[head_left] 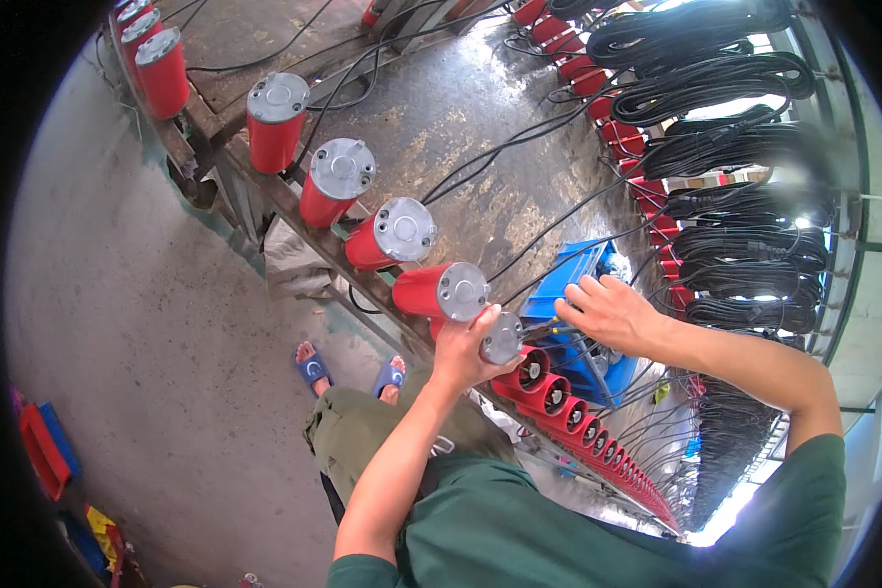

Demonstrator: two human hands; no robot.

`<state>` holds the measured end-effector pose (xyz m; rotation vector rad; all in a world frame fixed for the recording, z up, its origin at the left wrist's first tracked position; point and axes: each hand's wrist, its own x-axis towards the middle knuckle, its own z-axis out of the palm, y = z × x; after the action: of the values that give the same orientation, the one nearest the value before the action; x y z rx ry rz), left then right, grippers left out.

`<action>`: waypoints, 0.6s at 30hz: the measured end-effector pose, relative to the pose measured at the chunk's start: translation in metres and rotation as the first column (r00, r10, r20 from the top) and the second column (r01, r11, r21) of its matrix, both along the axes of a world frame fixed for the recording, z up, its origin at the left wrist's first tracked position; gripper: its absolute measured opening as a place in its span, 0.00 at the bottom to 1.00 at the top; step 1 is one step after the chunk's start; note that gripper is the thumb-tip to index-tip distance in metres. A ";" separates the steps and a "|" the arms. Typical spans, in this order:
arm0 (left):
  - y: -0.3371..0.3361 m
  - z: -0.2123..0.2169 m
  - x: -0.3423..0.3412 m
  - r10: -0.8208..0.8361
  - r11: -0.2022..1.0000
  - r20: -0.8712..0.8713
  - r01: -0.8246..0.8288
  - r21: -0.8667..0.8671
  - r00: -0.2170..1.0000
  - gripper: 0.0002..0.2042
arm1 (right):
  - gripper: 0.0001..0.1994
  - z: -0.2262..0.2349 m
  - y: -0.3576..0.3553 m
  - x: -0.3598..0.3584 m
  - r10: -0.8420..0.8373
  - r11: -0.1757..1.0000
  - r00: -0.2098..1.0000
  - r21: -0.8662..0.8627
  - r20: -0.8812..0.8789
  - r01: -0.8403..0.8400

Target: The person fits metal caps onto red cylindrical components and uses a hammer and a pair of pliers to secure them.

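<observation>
My left hand is wrapped round a red cylindrical motor housing, its fingers and thumb beside the silver end cap. Close to that cap, my right hand pinches a small hand tool with dark and yellow parts; its exact kind is partly hidden by the fingers. Just beyond the left hand stands another red housing with a grey metal cap on top. On the nearer side of the gripped one lies a row of red housings with open ends showing inner parts.
A blue plastic bin sits on the worn metal bench behind my right hand. Coiled black cables line the far side, with leads crossing the bench. More capped red housings stand along the near edge. Left lies grey floor.
</observation>
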<state>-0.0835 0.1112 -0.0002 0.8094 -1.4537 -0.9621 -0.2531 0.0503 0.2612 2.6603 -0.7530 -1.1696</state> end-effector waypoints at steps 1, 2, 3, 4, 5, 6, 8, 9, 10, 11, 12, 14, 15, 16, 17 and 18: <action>0.000 0.000 0.000 0.001 1.000 -0.002 -0.001 0.000 1.000 0.44 | 0.16 0.002 -0.003 0.002 0.035 0.999 0.999 0.010 -0.027 -0.035; 0.000 0.000 0.000 -0.001 1.000 -0.005 0.001 0.003 1.000 0.44 | 0.16 0.000 -0.004 0.000 0.036 0.999 0.999 0.011 -0.027 -0.036; 0.001 -0.001 0.000 -0.003 1.000 -0.009 0.003 0.005 1.000 0.44 | 0.15 -0.002 -0.005 -0.003 0.028 1.000 0.999 0.012 -0.030 -0.027; 0.001 -0.001 0.001 -0.003 1.000 -0.009 0.003 0.006 1.000 0.44 | 0.15 -0.005 -0.005 -0.005 0.019 1.000 0.999 0.012 -0.032 -0.018; 0.001 -0.001 0.002 0.001 1.000 0.001 -0.001 -0.001 1.000 0.44 | 0.15 -0.007 -0.005 -0.006 0.019 1.000 0.999 0.012 -0.033 -0.019; 0.001 -0.001 0.003 0.004 1.000 0.012 -0.004 -0.009 1.000 0.44 | 0.16 -0.009 -0.003 -0.006 0.060 0.998 0.998 0.008 0.014 -0.060; 0.000 -0.002 0.003 0.004 1.000 0.004 -0.004 -0.015 1.000 0.45 | 0.17 -0.009 0.002 -0.003 0.102 0.995 0.993 0.001 0.064 -0.102; 0.000 -0.004 0.003 0.004 1.000 -0.002 -0.004 -0.022 1.000 0.45 | 0.16 -0.005 0.008 0.000 -0.130 0.986 0.992 0.106 0.006 0.128; 0.002 -0.005 0.004 0.003 1.000 0.001 -0.003 -0.021 1.000 0.45 | 0.16 -0.004 0.014 0.003 -0.348 0.914 0.935 0.195 -0.073 0.356; 0.002 -0.003 0.000 -0.010 1.000 -0.005 0.010 -0.021 1.000 0.46 | 0.14 -0.010 0.023 0.008 -0.755 0.431 0.525 0.306 -0.393 0.849; 0.002 -0.002 0.001 -0.014 1.000 -0.004 0.014 -0.021 1.000 0.46 | 0.14 -0.011 0.023 0.015 -0.762 0.431 0.522 0.302 -0.383 0.850; 0.002 -0.001 0.001 -0.012 0.999 -0.005 0.012 -0.036 1.000 0.46 | 0.17 -0.007 0.022 0.029 -0.832 0.170 0.323 0.347 -0.450 0.922; 0.001 -0.001 0.000 -0.006 0.999 -0.009 0.006 -0.039 1.000 0.46 | 0.19 -0.003 0.022 0.033 -0.846 0.032 0.219 0.364 -0.486 0.931; 0.001 -0.001 -0.004 -0.010 0.999 -0.015 0.010 -0.035 1.000 0.47 | 0.21 -0.001 0.024 0.034 -0.844 -0.108 0.114 0.376 -0.524 0.920; 0.000 -0.003 -0.004 -0.016 0.999 -0.009 0.016 -0.047 1.000 0.47 | 0.19 -0.005 0.034 0.021 -0.737 0.513 0.626 0.392 -0.255 0.764; -0.001 -0.004 -0.003 -0.013 0.999 -0.014 0.012 -0.030 1.000 0.47 | 0.17 -0.007 0.042 0.014 -0.371 0.927 0.925 0.031 -0.082 0.375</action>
<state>-0.0863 0.1104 -0.0038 0.7713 -1.4594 -0.9518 -0.2394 0.0926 0.2542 2.5611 -1.2763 -1.3749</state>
